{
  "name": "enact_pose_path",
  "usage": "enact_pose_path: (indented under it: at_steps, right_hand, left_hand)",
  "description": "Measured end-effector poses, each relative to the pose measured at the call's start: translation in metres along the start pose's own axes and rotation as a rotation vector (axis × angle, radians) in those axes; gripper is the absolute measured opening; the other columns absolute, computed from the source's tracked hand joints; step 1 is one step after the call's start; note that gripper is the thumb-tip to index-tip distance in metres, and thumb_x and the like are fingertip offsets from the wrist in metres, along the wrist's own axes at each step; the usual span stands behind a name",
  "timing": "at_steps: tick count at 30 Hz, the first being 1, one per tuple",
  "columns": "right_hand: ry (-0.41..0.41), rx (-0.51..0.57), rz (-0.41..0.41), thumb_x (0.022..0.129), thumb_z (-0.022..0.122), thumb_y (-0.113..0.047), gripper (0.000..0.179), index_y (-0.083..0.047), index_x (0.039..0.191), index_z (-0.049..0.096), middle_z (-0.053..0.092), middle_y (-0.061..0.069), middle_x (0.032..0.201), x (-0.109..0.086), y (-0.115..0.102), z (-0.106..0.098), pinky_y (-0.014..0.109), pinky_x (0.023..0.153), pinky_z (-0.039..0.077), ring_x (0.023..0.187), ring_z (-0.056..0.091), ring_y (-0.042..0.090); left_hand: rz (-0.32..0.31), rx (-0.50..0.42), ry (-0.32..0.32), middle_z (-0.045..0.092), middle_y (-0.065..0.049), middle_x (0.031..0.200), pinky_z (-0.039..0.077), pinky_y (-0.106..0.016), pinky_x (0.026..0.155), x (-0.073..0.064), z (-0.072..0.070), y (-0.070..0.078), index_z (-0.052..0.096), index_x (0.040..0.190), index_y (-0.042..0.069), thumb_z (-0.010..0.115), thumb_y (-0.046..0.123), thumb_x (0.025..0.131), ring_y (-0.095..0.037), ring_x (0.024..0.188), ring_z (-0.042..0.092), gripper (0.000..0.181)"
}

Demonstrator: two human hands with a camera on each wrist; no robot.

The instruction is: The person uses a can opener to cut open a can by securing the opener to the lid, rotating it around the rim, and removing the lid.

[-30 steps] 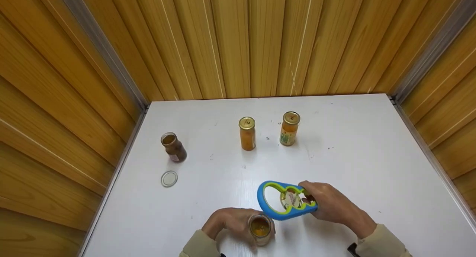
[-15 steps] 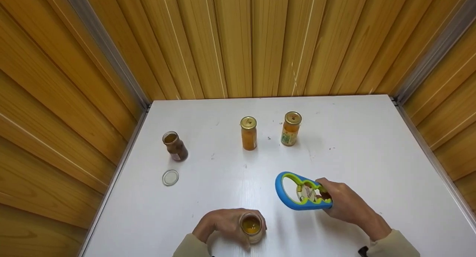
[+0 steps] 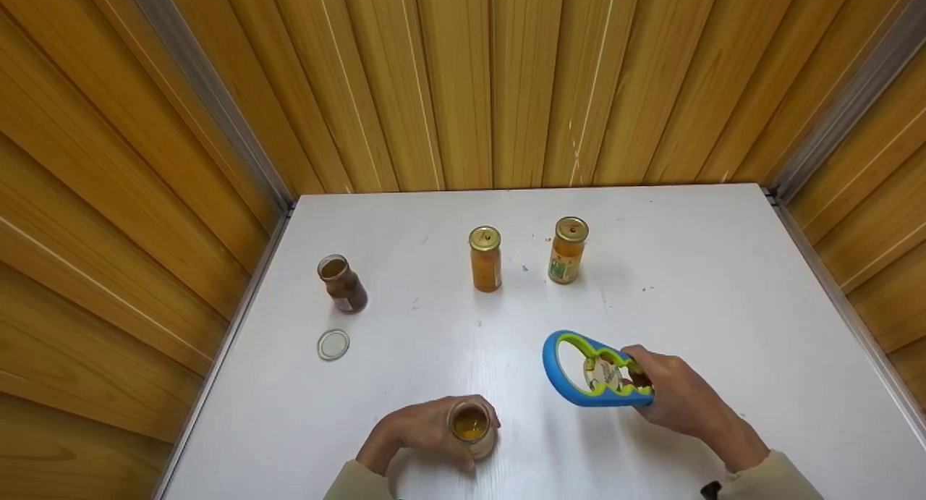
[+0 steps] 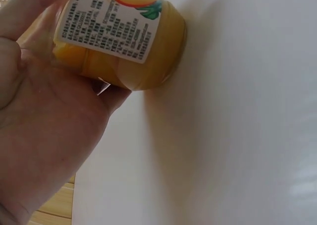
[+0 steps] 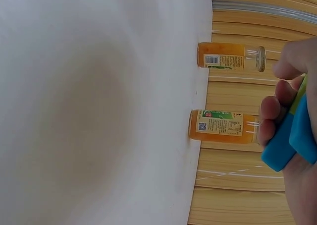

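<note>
In the head view my left hand (image 3: 430,426) grips an open glass jar (image 3: 481,446) with yellow contents, low over the table near its front. The left wrist view shows the printed label of this jar (image 4: 119,27) and fingers around its side; whether its base touches the table I cannot tell. My right hand (image 3: 680,391) holds a blue and green jar opener (image 3: 561,373) by its narrow end, raised above the table. A round lid (image 3: 602,373) with a printed top sits within the opener's frame. In the right wrist view, fingers curl around the blue jar opener (image 5: 282,143).
Two lidded orange jars, one in the middle (image 3: 485,261) and one to its right (image 3: 568,250), stand toward the back of the white table (image 3: 694,268). An open brown jar (image 3: 343,286) stands at left, a loose lid (image 3: 333,345) lying in front. Wood-patterned walls enclose the table.
My left hand has moved left with the open jar, away from the opener. The right hand has carried the jar opener, lid inside, to the right and slightly farther back.
</note>
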State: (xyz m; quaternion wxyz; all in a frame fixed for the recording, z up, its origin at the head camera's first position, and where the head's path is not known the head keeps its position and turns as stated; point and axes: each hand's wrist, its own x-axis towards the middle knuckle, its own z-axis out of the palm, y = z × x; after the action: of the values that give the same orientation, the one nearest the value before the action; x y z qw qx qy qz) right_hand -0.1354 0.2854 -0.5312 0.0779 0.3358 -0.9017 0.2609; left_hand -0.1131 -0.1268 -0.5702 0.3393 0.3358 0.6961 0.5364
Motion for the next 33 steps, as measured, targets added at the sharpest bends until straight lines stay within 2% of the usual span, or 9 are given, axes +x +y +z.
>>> enact_pose_path:
  at_steps: [4,10,13,17,23,28,33]
  right_hand:
    - [-0.004,-0.001,0.012,0.069,0.091,-0.002,0.061,-0.005,0.120,0.059,0.071,0.003,0.097,-0.001,0.001,-0.001,0.030,0.068,0.060,0.079,0.062,0.007]
    - [-0.011,-0.007,0.032,0.069,0.092,-0.001,0.061,-0.004,0.120,0.059,0.071,0.002,0.097,-0.003,0.002,-0.003,0.030,0.068,0.060,0.080,0.063,0.008]
    - [-0.014,-0.004,0.045,0.069,0.091,-0.001,0.061,-0.004,0.120,0.059,0.071,0.003,0.098,-0.004,0.003,-0.003,0.030,0.069,0.060,0.080,0.063,0.008]
    - [-0.023,0.009,0.068,0.069,0.092,0.000,0.061,-0.004,0.121,0.059,0.071,0.004,0.099,-0.005,0.004,-0.004,0.031,0.069,0.060,0.080,0.063,0.009]
    - [-0.006,0.013,0.065,0.068,0.091,0.001,0.062,-0.004,0.121,0.059,0.070,0.004,0.097,-0.006,0.005,-0.005,0.030,0.067,0.059,0.078,0.060,0.008]
    - [0.011,0.004,0.046,0.068,0.090,0.001,0.062,-0.005,0.121,0.058,0.069,0.000,0.095,-0.007,0.008,-0.005,0.028,0.065,0.056,0.076,0.057,0.006]
    - [0.002,0.006,0.064,0.070,0.090,0.000,0.059,-0.005,0.121,0.059,0.070,0.000,0.097,-0.008,0.009,-0.005,0.028,0.066,0.057,0.077,0.059,0.006]
  left_hand:
    - [-0.011,-0.016,0.061,0.063,-0.014,0.133,0.036,-0.032,0.113,-0.008,-0.005,-0.002,0.063,0.128,0.013,0.087,0.003,0.078,-0.013,0.119,0.055,0.056]
    - [-0.011,0.008,0.134,0.062,-0.010,0.134,0.035,-0.034,0.114,-0.018,-0.016,-0.006,0.063,0.130,0.014,0.086,0.007,0.079,-0.017,0.123,0.055,0.057]
    - [-0.018,0.016,0.183,0.062,-0.008,0.134,0.034,-0.035,0.115,-0.022,-0.022,-0.008,0.062,0.130,0.017,0.085,0.009,0.080,-0.018,0.125,0.054,0.055]
    - [-0.032,0.040,0.251,0.062,-0.009,0.133,0.035,-0.037,0.114,-0.027,-0.028,-0.011,0.062,0.130,0.016,0.085,0.011,0.079,-0.020,0.125,0.054,0.056]
    - [-0.083,-0.007,0.336,0.060,-0.015,0.136,0.034,-0.045,0.112,-0.032,-0.037,-0.013,0.060,0.132,0.009,0.084,0.009,0.080,-0.024,0.125,0.052,0.058]
    - [-0.120,-0.029,0.413,0.059,-0.015,0.137,0.033,-0.048,0.112,-0.034,-0.046,-0.015,0.060,0.131,0.013,0.085,0.009,0.080,-0.026,0.127,0.050,0.057]
    - [-0.163,-0.029,0.527,0.060,-0.009,0.134,0.031,-0.048,0.112,-0.033,-0.057,-0.019,0.059,0.132,0.015,0.086,0.012,0.081,-0.025,0.125,0.050,0.058]
